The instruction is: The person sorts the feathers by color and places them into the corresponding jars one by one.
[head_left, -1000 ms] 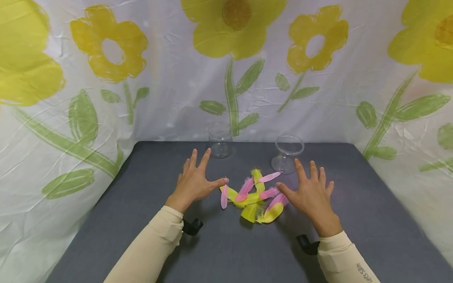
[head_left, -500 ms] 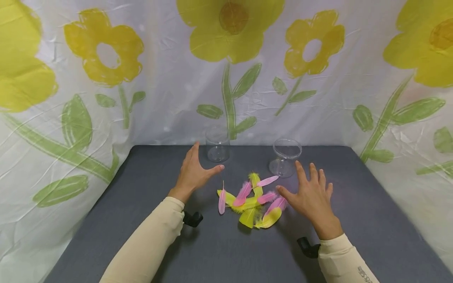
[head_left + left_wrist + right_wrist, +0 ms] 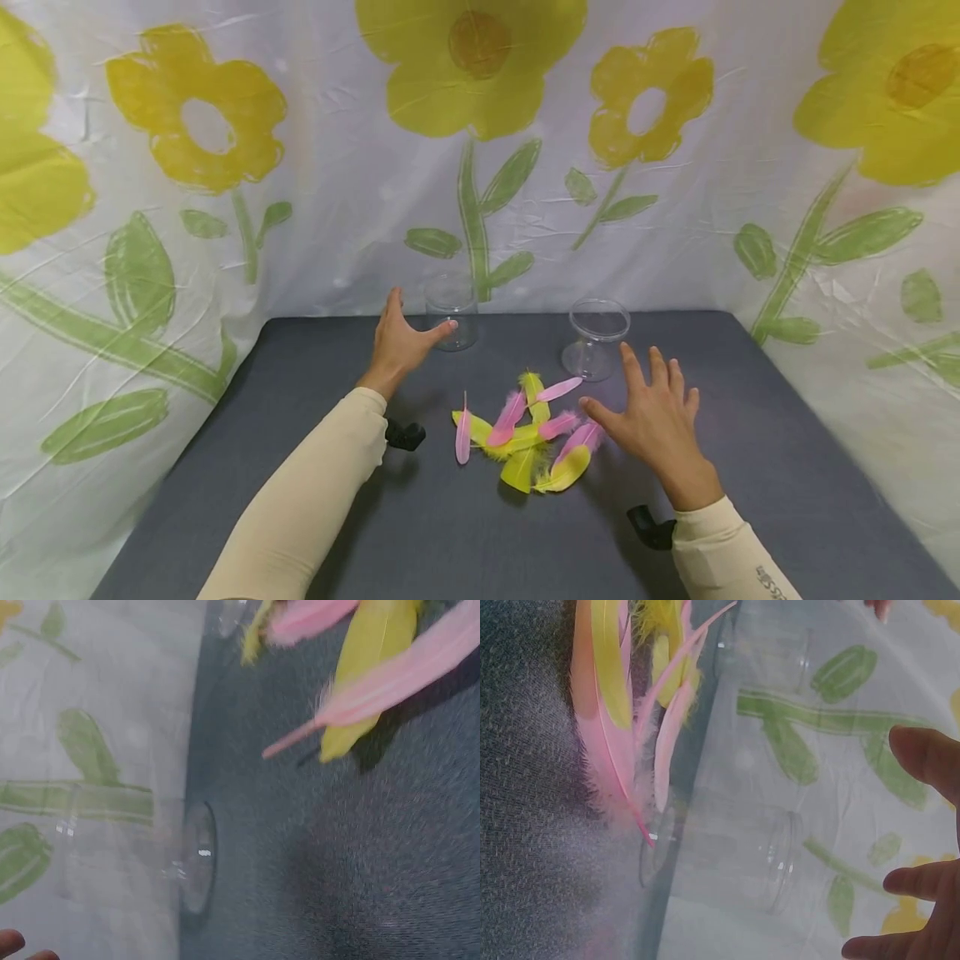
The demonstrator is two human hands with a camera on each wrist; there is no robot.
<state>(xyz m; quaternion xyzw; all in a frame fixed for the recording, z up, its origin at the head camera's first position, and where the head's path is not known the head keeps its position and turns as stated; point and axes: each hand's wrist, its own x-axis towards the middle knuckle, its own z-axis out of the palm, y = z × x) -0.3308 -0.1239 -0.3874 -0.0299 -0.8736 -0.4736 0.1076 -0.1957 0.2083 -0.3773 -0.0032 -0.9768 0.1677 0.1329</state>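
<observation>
A clear jar (image 3: 452, 317) stands upright near the back of the table. My left hand (image 3: 402, 343) is just left of it, thumb and fingers spread, the thumb overlapping the jar in the head view. Farther right is a second clear jar (image 3: 594, 342), also upright. Spread fingers of my right hand (image 3: 652, 417) hover close to its lower right side, holding nothing. Between the hands lies a loose pile of feathers, with a yellow feather (image 3: 564, 471) at its right and a pink feather (image 3: 463, 435) at its left end. In the right wrist view the second jar (image 3: 735, 859) appears past the feathers.
The dark grey table (image 3: 480, 542) ends at the back and both sides against a white cloth (image 3: 337, 167) printed with yellow flowers. A black wrist mount (image 3: 405, 435) hangs under my left wrist, another wrist mount (image 3: 650, 527) under the right.
My left hand has moved forward and left, away from the feathers and up to the left jar. The right hand stays about where it was. The head view has shifted slightly.
</observation>
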